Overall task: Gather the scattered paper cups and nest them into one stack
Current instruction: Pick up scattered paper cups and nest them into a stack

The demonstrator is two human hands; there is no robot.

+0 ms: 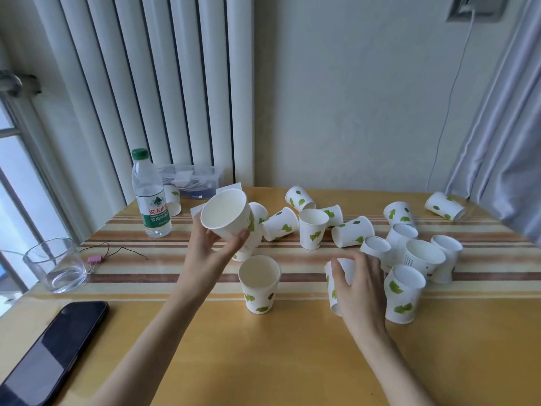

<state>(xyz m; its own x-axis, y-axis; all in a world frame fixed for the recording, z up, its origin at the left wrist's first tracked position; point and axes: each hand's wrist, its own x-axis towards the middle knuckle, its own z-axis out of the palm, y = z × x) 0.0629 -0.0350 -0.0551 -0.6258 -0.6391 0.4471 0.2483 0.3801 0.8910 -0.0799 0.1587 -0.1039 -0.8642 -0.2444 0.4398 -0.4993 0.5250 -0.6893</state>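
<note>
Several white paper cups with green leaf prints lie scattered across the wooden table (263, 361). My left hand (210, 247) holds one cup (227, 215) up in the air, tilted, its mouth facing me. Directly below it an upright cup (259, 284) stands alone on the table. My right hand (358, 285) wraps around another upright cup (333, 284) on the table. To its right stands a cluster of upright cups (405, 291). Further back, several cups lie on their sides (279, 224) and one stands upright (311, 228).
A water bottle (150, 197) with a green cap stands at back left, a glass bowl (57, 265) at the left edge, a black phone (52, 350) at front left. A small pink clip with wires (95, 259) lies near the bowl. A clear box (190, 180) sits against the radiator.
</note>
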